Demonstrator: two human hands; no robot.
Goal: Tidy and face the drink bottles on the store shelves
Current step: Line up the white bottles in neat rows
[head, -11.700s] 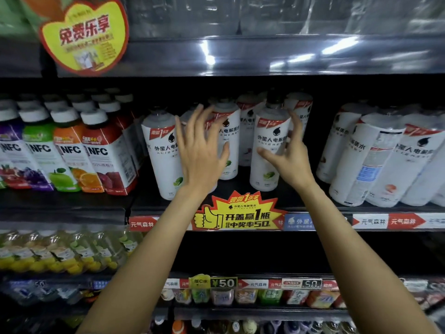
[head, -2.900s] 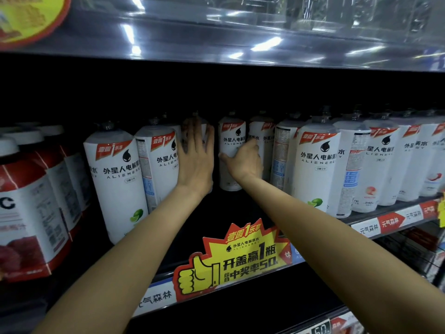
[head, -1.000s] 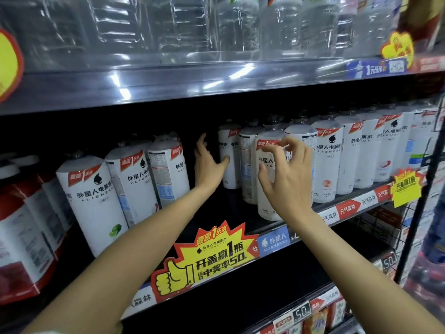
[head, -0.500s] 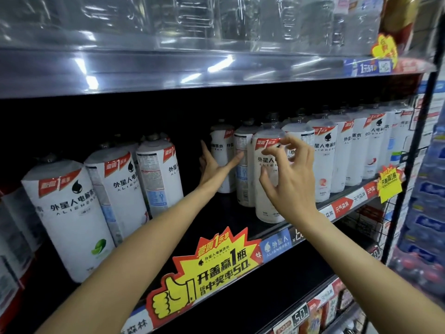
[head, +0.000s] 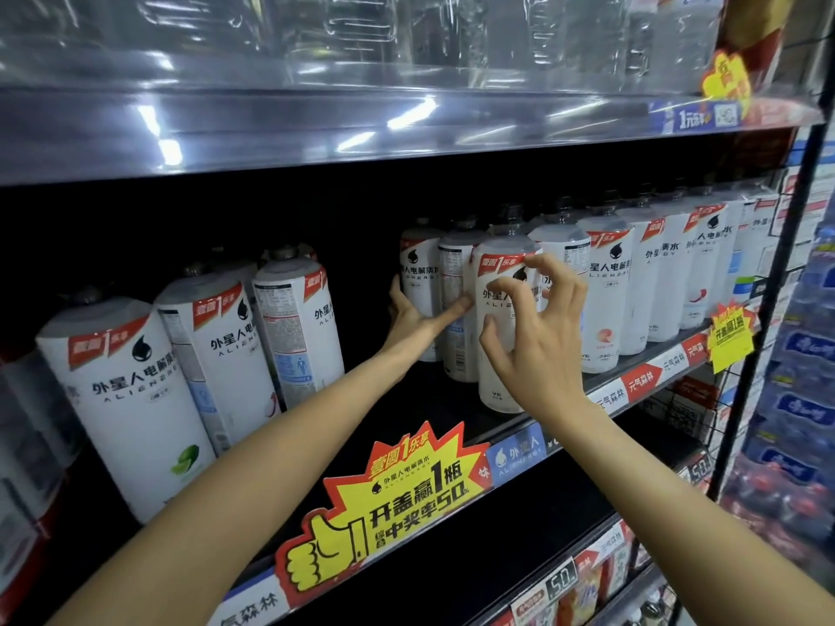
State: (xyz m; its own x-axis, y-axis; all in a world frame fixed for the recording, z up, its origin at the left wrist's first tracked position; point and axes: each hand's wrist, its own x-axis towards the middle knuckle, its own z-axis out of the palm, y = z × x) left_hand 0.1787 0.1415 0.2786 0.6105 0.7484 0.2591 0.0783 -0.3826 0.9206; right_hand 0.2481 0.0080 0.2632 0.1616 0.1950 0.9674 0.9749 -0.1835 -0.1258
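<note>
Grip: the right hand (head: 537,336) is spread and curled, fingertips (head: 492,293) resting lightly on the face of the front white bottle (head: 504,336), thumb low on its left side; this is a light turning contact, not a closed hold. The left hand (head: 413,316) reaches deeper, its palm cupped round the lower part of the rear white bottle (head: 418,282), its index finger stretched right across the middle bottle (head: 458,305). Whether that hand grips firmly cannot be told.

Shelf (head: 632,386): black, with a price strip along its front edge. White drink bottles stand upright in rows upon it. A left group (head: 122,390) stands near the edge; the second and third of it show their back panels. A dark gap separates it from the handled column. A long row (head: 655,282) runs on to the right, mostly label-forward.

Smaller fittings: a yellow starburst promotion card (head: 393,503) hangs from the edge below the gap; a second card (head: 729,336) hangs further right.

Governing relation: the front bottle stands vertical, directly ahead of the right hand, at the shelf edge. The right hand is nearer. In my judgement the next act is a twist about that upright axis to square the label, or the hand's release.
</note>
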